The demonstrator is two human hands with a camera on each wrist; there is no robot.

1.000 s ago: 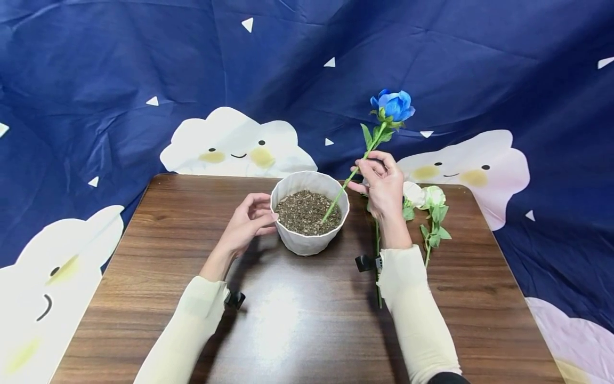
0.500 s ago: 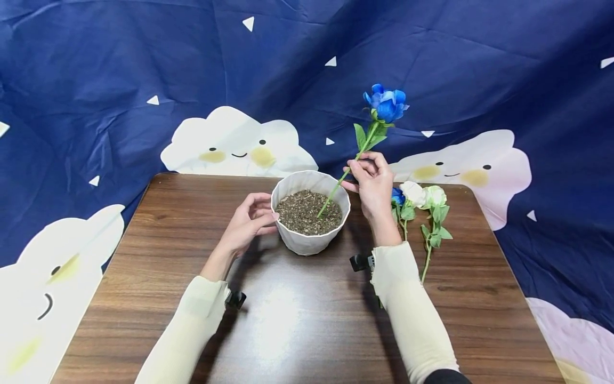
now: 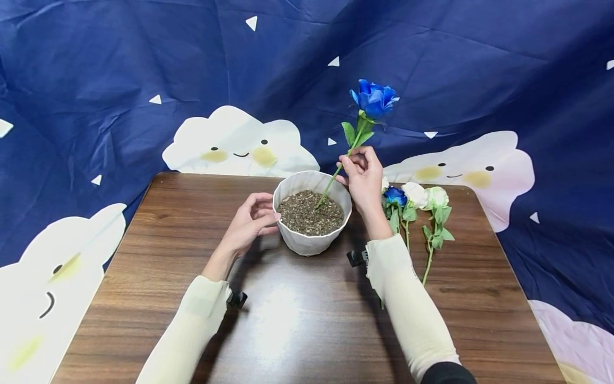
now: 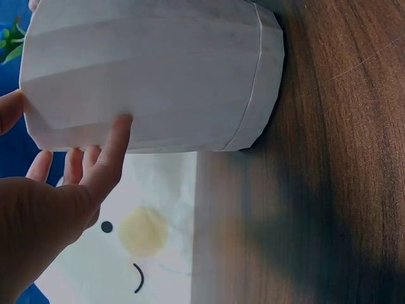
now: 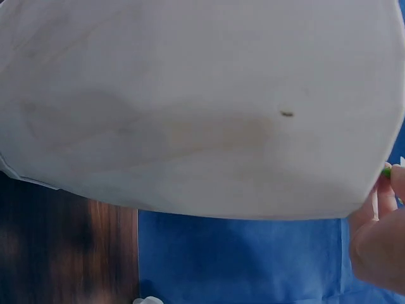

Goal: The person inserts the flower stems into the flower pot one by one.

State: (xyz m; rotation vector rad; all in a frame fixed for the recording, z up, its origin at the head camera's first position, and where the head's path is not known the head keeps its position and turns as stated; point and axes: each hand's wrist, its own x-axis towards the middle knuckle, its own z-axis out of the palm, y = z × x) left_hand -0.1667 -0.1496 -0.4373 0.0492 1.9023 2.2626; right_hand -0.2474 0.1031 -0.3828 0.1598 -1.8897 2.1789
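A white faceted flower pot (image 3: 312, 242) holding dark soil (image 3: 310, 213) stands near the table's far edge. My left hand (image 3: 247, 224) touches the pot's left side, thumb by the rim; in the left wrist view its fingertips rest on the outer wall (image 4: 145, 82). Above the pot's right rim, my right hand (image 3: 364, 178) pinches the green stem of a blue artificial rose (image 3: 374, 100). The stem leans right, its lower end at the soil; how deep it goes I cannot tell. In the right wrist view the pot (image 5: 209, 95) hides most of that hand (image 5: 383, 240).
Several more artificial roses lie right of my right arm: a blue rose (image 3: 395, 196), a white rose (image 3: 414, 194) and a pale green-white rose (image 3: 436, 197). Under everything is a brown wooden table (image 3: 192, 213). A blue cloth (image 3: 288, 64) with cloud faces hangs behind.
My right hand has moved left with the blue rose, so its stem stands more upright and its lower end has shifted back in the soil. My left hand has stayed at the pot.
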